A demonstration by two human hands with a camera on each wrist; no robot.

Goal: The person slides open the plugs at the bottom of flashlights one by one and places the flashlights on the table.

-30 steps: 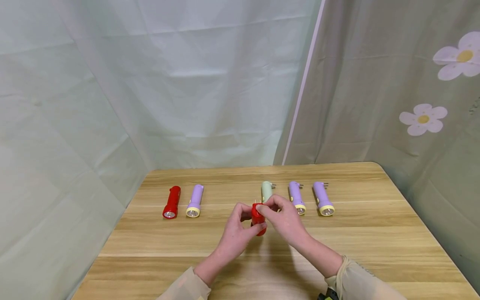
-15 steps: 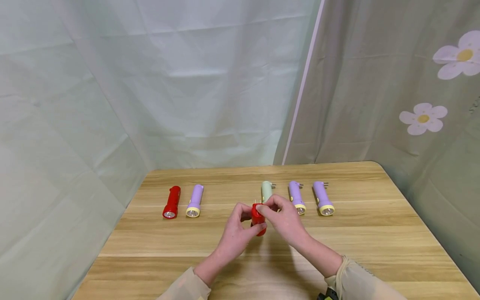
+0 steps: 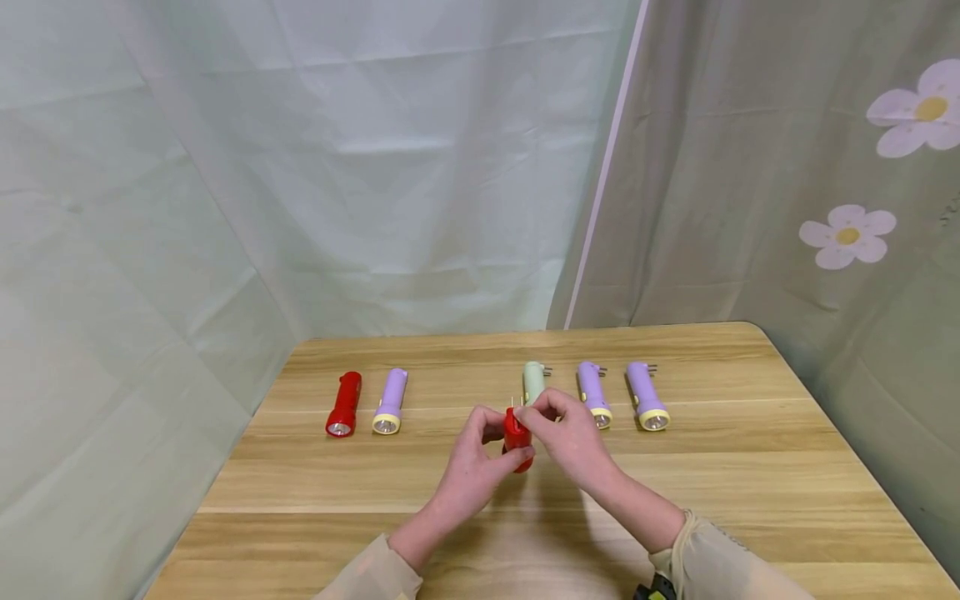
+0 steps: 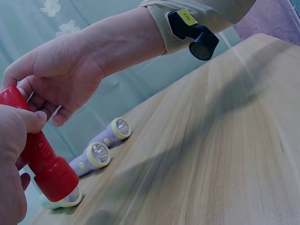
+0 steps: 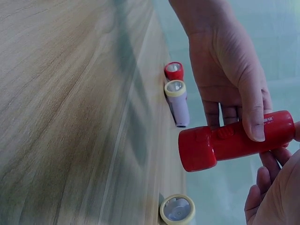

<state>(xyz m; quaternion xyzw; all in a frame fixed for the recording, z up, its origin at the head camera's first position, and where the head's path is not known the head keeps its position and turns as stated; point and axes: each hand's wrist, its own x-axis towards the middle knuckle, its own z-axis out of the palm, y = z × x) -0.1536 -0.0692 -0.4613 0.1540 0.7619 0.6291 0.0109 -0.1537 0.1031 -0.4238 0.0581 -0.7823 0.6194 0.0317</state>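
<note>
Nearest, at the lower edge of the head view, are the left sleeve (image 3: 372, 573) and the right sleeve (image 3: 723, 557), both beige; a black device (image 4: 193, 33) with a yellow label sits at the right cuff. Beyond them, the left hand (image 3: 476, 468) holds a red flashlight (image 3: 518, 437) round its barrel, its grip closed with the thumb laid along the side. The right hand (image 3: 567, 435) meets it at the tail, where its grip, thumb against finger, pinches the end beside two upright metal prongs (image 3: 512, 402). The flashlight is held above the table (image 3: 300, 500), lens end down, between the two hands.

Farther back, other flashlights lie on the wood-grained table, lenses toward the person. On the left, a second red flashlight (image 3: 345, 403) lies beside a lilac flashlight (image 3: 391, 400) with a yellow rim. Behind the right hand, a pale green flashlight (image 3: 533, 381) is partly hidden; to its right lie two more lilac flashlights (image 3: 647, 397), also yellow-rimmed. Prongs project from the tails of these three. Farthest away hang a pale curtain (image 3: 420, 167) and, at right, a grey-green curtain (image 3: 720, 183) with pink flowers (image 3: 847, 237).
</note>
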